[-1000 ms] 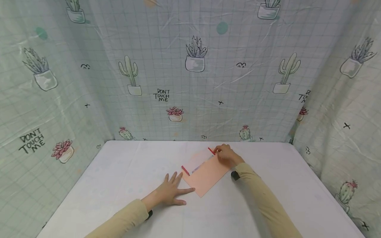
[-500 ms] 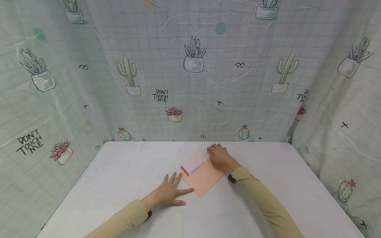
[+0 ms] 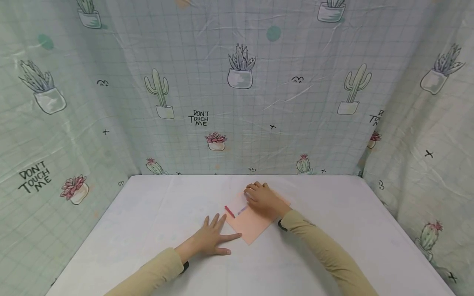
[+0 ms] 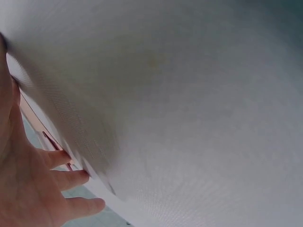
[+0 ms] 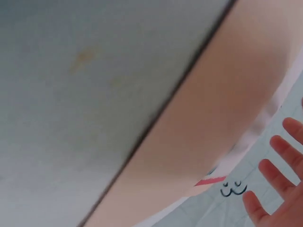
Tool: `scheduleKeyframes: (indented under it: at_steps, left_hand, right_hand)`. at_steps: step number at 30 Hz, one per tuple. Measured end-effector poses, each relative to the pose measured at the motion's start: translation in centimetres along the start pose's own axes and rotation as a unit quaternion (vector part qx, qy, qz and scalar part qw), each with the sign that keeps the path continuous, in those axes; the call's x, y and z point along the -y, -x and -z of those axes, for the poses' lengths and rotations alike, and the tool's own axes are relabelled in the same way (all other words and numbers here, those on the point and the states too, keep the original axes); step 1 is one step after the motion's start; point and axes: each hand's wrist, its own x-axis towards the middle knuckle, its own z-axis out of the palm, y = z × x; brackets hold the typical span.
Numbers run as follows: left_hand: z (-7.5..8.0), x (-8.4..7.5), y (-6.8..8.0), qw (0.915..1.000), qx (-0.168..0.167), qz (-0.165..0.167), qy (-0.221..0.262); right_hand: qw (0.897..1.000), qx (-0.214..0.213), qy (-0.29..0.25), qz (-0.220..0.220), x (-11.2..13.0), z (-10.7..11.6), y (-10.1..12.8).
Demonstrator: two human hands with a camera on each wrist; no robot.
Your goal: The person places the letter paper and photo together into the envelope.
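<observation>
I see the peach paper envelope (image 3: 252, 224) lying near the middle of the white table (image 3: 333, 255) — its flap looks folded down, though part of the red-edged strip (image 3: 229, 211) is not yet covered. My right hand (image 3: 263, 200) rests on the upper part, fingers straight and together. My left hand (image 3: 211, 239) lies flat, fingers spread wide, thumb touching the envelope's near corner. The sheet is thin, matte and rectangular.

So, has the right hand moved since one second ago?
Yes. The right hand slid left along the pink envelope, toward the red mark, and now lies flat on it.
</observation>
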Motion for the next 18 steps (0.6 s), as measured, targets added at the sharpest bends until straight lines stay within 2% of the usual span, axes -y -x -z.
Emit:
scheduleKeyframes:
  at_steps: [7, 13, 18]
  left_hand:
    - [0.1, 0.0, -0.1, 1.0000, -0.003, -0.005, 0.000]
    - [-0.3, 0.1, -0.2, 0.9999, 0.006, 0.003, 0.010]
    - [-0.3, 0.0, 0.0, 0.9999, 0.005, 0.003, 0.013]
  right_hand:
    - [0.996, -0.033, 0.063, 0.052, 0.7, -0.6, -0.7]
    - [0.995, -0.021, 0.058, 0.082, 1.6, -0.1, -0.6]
    - [0.992, -0.021, 0.085, 0.089, 1.8, -0.5, -0.6]
